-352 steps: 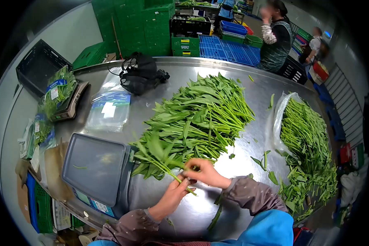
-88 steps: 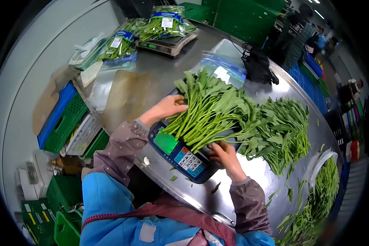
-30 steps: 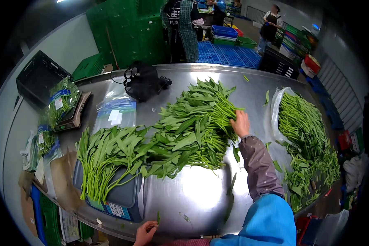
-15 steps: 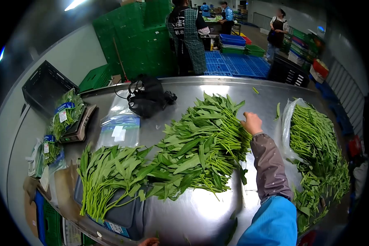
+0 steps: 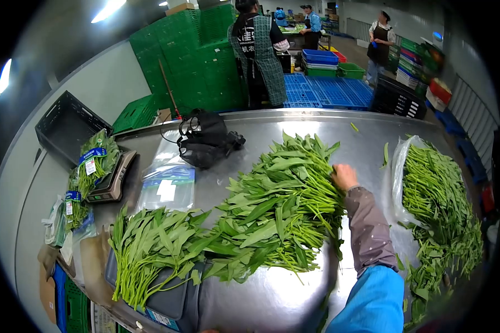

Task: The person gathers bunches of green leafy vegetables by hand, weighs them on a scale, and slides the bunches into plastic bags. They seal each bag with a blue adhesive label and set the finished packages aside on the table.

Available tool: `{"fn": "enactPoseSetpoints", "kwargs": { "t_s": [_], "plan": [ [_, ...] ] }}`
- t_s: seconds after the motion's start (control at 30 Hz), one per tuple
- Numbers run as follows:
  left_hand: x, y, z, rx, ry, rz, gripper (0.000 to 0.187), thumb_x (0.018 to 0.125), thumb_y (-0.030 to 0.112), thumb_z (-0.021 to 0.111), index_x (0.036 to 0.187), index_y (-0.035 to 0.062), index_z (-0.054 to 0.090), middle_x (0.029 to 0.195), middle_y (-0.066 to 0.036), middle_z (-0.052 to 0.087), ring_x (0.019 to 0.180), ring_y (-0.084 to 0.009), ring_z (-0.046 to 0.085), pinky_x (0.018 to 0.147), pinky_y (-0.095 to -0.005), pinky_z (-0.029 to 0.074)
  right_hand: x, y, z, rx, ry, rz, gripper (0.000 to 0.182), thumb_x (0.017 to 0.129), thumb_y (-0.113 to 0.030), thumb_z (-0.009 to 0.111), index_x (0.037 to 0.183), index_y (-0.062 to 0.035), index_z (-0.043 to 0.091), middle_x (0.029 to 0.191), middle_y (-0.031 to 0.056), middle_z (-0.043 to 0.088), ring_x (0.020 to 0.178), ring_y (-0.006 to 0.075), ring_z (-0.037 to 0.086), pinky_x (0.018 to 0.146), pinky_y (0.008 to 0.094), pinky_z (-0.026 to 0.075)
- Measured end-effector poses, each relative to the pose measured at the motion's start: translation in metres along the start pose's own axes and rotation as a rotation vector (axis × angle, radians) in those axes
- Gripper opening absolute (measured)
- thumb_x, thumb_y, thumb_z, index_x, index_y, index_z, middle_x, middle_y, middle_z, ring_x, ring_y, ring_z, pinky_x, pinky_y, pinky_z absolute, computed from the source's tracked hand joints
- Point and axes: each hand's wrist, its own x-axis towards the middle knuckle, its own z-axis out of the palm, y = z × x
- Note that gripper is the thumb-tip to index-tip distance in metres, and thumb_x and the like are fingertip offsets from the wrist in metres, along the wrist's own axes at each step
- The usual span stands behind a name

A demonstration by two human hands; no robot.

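My right hand (image 5: 345, 177), in a brown cuff and blue sleeve, is at the stem ends of the large water spinach pile (image 5: 283, 205) mid-table. Its fingers are curled in against the stems, and the fingertips are partly hidden. Only a sliver of my left hand (image 5: 210, 331) shows at the bottom edge; its fingers are out of sight. To the left, a smaller water spinach bunch (image 5: 155, 250) lies across a dark grey scale (image 5: 169, 297), its leaves touching the big pile. More water spinach (image 5: 436, 191) spills from a clear plastic bag (image 5: 399, 180) on the right.
Flat printed plastic bags (image 5: 166, 186) lie beside a black bag (image 5: 205, 141). Labelled water spinach packs (image 5: 94, 161) rest around another scale (image 5: 114, 186), near a black crate (image 5: 69, 125). Beyond the metal table (image 5: 261, 299) are green crates (image 5: 194, 66), blue pallets (image 5: 328, 91) and several people.
My right hand has closed in on the stem ends, its fingers curling from a more spread pose. My left hand has dropped almost out of view. The camera view has shifted slightly.
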Motion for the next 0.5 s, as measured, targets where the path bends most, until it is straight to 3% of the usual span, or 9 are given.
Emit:
{"fn": "enactPoseSetpoints", "kwargs": {
  "t_s": [0.17, 0.3, 0.5],
  "plan": [
    [-0.004, 0.003, -0.006, 0.023, -0.037, -0.051, 0.021, 0.08, 0.009, 0.058, 0.098, -0.0002, 0.059, 0.083, -0.009, 0.063, 0.075, -0.0134, 0.057, 0.068, -0.0259, 0.046, -0.002, -0.025, -0.066, 0.183, 0.12, -0.102, 0.017, 0.078, -0.023, 0.058, 0.087, -0.0088, 0.055, 0.077, 0.0173, 0.06, 0.077, 0.037, 0.057, 0.064, 0.0463, 0.043],
    [-0.002, 0.01, -0.004, -0.033, -0.053, -0.01, 0.021, 0.081, 0.007, 0.056, 0.1, -0.0002, 0.058, 0.084, -0.008, 0.063, 0.076, -0.013, 0.057, 0.068, -0.0257, 0.046, -0.014, -0.038, -0.076, 0.21, 0.118, -0.162, 0.02, 0.079, -0.026, 0.057, 0.09, -0.009, 0.053, 0.075, 0.0172, 0.059, 0.076, 0.0381, 0.056, 0.064, 0.0471, 0.043],
    [0.0, -0.006, -0.003, -0.102, -0.063, -0.035, 0.02, 0.082, 0.006, 0.055, 0.1, 0.0003, 0.058, 0.084, -0.008, 0.063, 0.075, -0.0132, 0.058, 0.066, -0.0255, 0.047, -0.021, -0.019, -0.044, 0.083, -0.106, -0.184, 0.048, 0.069, -0.038, 0.069, 0.096, -0.0019, 0.051, 0.091, 0.0202, 0.059, 0.087, 0.0372, 0.056, 0.072, 0.0447, 0.043]
  ]
}}
